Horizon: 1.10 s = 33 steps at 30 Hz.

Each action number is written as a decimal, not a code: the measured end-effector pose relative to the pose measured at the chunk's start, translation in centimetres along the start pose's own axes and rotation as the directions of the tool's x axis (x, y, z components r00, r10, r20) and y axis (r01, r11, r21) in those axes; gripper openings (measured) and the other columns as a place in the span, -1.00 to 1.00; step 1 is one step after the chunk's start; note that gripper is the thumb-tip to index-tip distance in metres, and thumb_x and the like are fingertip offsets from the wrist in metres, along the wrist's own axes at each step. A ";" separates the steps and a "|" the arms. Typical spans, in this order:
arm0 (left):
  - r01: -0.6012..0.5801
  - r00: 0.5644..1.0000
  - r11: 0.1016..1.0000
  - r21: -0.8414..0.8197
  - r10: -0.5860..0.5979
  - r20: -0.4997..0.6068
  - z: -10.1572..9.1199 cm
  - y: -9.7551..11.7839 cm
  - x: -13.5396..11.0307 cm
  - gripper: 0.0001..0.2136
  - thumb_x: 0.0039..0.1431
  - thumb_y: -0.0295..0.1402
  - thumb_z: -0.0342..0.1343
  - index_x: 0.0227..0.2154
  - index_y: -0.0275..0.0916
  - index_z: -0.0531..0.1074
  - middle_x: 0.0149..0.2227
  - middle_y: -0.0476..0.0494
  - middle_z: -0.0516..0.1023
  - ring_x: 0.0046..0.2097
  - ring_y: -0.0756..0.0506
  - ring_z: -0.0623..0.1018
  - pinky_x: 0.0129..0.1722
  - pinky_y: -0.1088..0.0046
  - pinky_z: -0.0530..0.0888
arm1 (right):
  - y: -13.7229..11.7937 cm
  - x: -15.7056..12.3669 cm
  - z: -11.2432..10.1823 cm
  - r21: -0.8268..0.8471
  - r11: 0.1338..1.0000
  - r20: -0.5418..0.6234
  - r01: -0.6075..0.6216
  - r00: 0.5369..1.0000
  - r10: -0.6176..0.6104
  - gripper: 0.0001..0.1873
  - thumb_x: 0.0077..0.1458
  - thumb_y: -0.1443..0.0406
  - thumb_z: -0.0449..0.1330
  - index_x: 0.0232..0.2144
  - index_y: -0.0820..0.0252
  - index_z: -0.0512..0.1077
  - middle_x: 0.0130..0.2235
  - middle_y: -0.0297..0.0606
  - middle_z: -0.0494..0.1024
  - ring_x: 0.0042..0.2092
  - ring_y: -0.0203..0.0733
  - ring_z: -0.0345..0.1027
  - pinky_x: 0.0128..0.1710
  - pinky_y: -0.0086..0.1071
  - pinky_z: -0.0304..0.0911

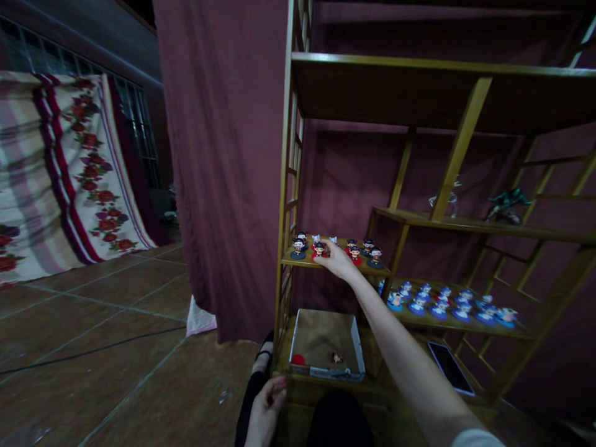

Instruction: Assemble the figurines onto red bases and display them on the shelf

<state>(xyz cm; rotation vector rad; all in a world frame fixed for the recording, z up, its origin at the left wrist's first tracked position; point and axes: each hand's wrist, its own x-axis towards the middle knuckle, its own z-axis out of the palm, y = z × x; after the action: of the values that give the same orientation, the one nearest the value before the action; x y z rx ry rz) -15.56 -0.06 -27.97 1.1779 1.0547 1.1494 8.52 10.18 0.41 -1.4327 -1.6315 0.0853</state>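
My right hand (336, 261) reaches up to the small shelf, its fingers closed around a small figurine (319, 250) with dark hair and a red base. Around it on that shelf (305, 262) stand several similar figurines, among them a dark-based one (298, 248) at the left and another dark-based one (375, 257) at the right. Low down by my leg, my left hand (267, 406) has its fingers curled together, with nothing visible in them. Beside it lies an open box (321, 326), holding a red disc (298, 360) and a small figurine piece (336, 357).
Several blue and white figurines (439, 305) fill the lower right shelf. A phone (451, 367) lies below them. Ornaments (507, 205) stand on the shelf above. Wooden posts (460, 149) divide the rack. A purple curtain (228, 186) hangs on the left, and a cable (93, 351) crosses the floor.
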 end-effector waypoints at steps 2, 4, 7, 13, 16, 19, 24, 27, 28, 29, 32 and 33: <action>0.026 1.000 0.999 -0.019 -0.026 0.009 0.1 -0.3 0.0 -0.56 -0.37 -0.07 0.28 -0.40 -0.26 0.51 -0.33 -0.21 0.57 -0.24 -0.21 0.54 -0.27 0.34 0.46 | -0.2 -0.1 0.0 0.004 1.000 -0.004 0.001 1.000 -0.001 -0.45 -0.18 0.20 0.30 -0.05 -0.01 0.34 -0.26 -0.34 0.54 -0.26 -0.16 0.39 -0.24 -0.33 0.22; 0.048 0.999 0.998 -0.044 -0.048 0.007 0.1 -0.6 -0.1 -0.55 -0.40 -0.07 0.29 -0.40 -0.26 0.51 -0.34 -0.21 0.57 -0.24 -0.21 0.54 -0.29 0.34 0.46 | -0.3 -0.3 -0.1 -0.015 1.000 -0.010 -0.004 1.000 0.004 -0.45 -0.17 0.19 0.30 -0.05 -0.02 0.34 -0.25 -0.33 0.54 -0.24 -0.14 0.39 -0.24 -0.33 0.22; 0.068 0.998 0.996 -0.061 -0.069 -0.011 0.1 -1.1 -0.2 -0.55 -0.43 -0.08 0.31 -0.43 -0.26 0.50 -0.36 -0.20 0.57 -0.26 -0.21 0.54 -0.32 0.36 0.45 | -0.6 -0.5 -0.3 -0.072 0.997 -0.009 -0.027 1.000 0.026 -0.44 -0.16 0.14 0.29 -0.04 -0.02 0.33 -0.22 -0.31 0.53 -0.21 -0.10 0.40 -0.25 -0.32 0.21; 0.073 0.997 0.996 -0.055 -0.075 -0.025 -0.6 -2.5 -0.3 -0.58 -0.38 -0.12 0.30 -0.42 -0.27 0.51 -0.36 -0.19 0.57 -0.31 -0.16 0.53 -0.34 0.40 0.44 | -1.1 -0.7 -0.7 -0.108 0.994 0.019 -0.024 0.999 0.027 -0.42 -0.13 0.12 0.26 -0.01 0.03 0.31 -0.21 -0.28 0.53 -0.19 -0.08 0.39 -0.24 -0.32 0.21; 0.088 0.995 0.995 -0.045 -0.090 -0.047 -0.9 -2.6 -0.4 -0.58 -0.41 -0.12 0.31 -0.43 -0.29 0.51 -0.36 -0.20 0.57 -0.32 -0.16 0.52 -0.35 0.40 0.43 | -1.6 -0.9 -1.0 -0.129 0.991 0.045 -0.046 0.998 0.052 -0.42 -0.11 0.11 0.23 0.01 0.04 0.28 -0.23 -0.29 0.53 -0.22 -0.12 0.39 -0.26 -0.35 0.21; 0.121 0.991 0.992 -0.026 -0.123 -0.057 -1.0 -2.2 -0.7 -0.56 -0.42 -0.10 0.30 -0.43 -0.29 0.52 -0.36 -0.22 0.57 -0.30 -0.18 0.53 -0.35 0.39 0.44 | -2.3 -1.1 -1.3 -0.185 0.980 0.067 -0.073 0.994 0.087 -0.43 -0.06 0.11 0.19 0.03 0.03 0.25 -0.20 -0.30 0.52 -0.21 -0.12 0.39 -0.25 -0.34 0.22; 0.117 0.992 0.993 -0.035 -0.118 -0.052 -0.9 -1.8 -1.1 -0.60 -0.41 -0.11 0.30 -0.47 -0.30 0.53 -0.37 -0.22 0.56 -0.29 -0.19 0.52 -0.34 0.40 0.44 | -3.0 -1.5 -1.7 -0.236 0.968 0.072 -0.084 0.992 0.103 -0.43 -0.04 0.12 0.16 0.05 0.03 0.21 -0.16 -0.29 0.52 -0.16 -0.10 0.39 -0.21 -0.31 0.22; 0.122 0.991 0.991 -0.050 -0.124 -0.045 -0.8 -2.0 -1.3 -0.62 -0.38 -0.14 0.30 -0.46 -0.30 0.53 -0.38 -0.21 0.56 -0.30 -0.17 0.52 -0.33 0.40 0.44 | -2.9 -1.5 -1.7 -0.235 0.969 0.067 -0.073 0.994 0.091 -0.44 -0.04 0.12 0.16 0.05 0.02 0.22 -0.13 -0.30 0.50 -0.14 -0.10 0.38 -0.19 -0.31 0.22; 0.127 0.991 0.990 -0.056 -0.130 -0.042 -0.8 -2.1 -1.3 -0.62 -0.38 -0.14 0.30 -0.46 -0.30 0.53 -0.38 -0.21 0.56 -0.30 -0.17 0.52 -0.33 0.40 0.44 | -2.9 -1.5 -1.6 -0.238 0.969 0.063 -0.070 0.994 0.088 -0.44 -0.04 0.11 0.16 0.04 0.01 0.22 -0.12 -0.30 0.50 -0.13 -0.10 0.38 -0.18 -0.31 0.22; 0.134 0.990 0.989 -0.060 -0.136 -0.040 -0.8 -2.2 -1.3 -0.63 -0.38 -0.15 0.30 -0.46 -0.31 0.53 -0.39 -0.21 0.56 -0.30 -0.17 0.52 -0.33 0.40 0.44 | -2.9 -1.6 -1.6 -0.244 0.967 0.057 -0.069 0.995 0.085 -0.44 -0.04 0.11 0.16 0.04 0.01 0.22 -0.11 -0.30 0.49 -0.12 -0.10 0.38 -0.17 -0.30 0.22; 0.145 0.988 0.988 -0.061 -0.147 -0.037 -1.0 -2.6 -1.2 -0.63 -0.37 -0.16 0.30 -0.46 -0.31 0.53 -0.38 -0.22 0.56 -0.28 -0.19 0.52 -0.33 0.39 0.44 | -2.9 -1.6 -1.6 -0.263 0.962 0.048 -0.070 0.995 0.086 -0.42 -0.05 0.09 0.16 0.05 0.01 0.21 -0.10 -0.29 0.49 -0.12 -0.08 0.37 -0.17 -0.28 0.23; 0.145 0.988 0.988 -0.058 -0.148 -0.038 -1.0 -2.8 -1.2 -0.63 -0.37 -0.17 0.30 -0.46 -0.31 0.53 -0.37 -0.22 0.56 -0.27 -0.19 0.52 -0.33 0.39 0.44 | -2.9 -1.6 -1.5 -0.264 0.962 0.048 -0.070 0.995 0.085 -0.41 -0.05 0.09 0.16 0.06 0.00 0.21 -0.10 -0.29 0.49 -0.13 -0.08 0.38 -0.17 -0.27 0.23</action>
<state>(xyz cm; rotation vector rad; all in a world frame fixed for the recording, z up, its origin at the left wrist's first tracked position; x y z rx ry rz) -16.46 -1.21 -30.83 1.0194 1.1161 1.0853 7.23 7.19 2.02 -1.7098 -1.6813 -0.0465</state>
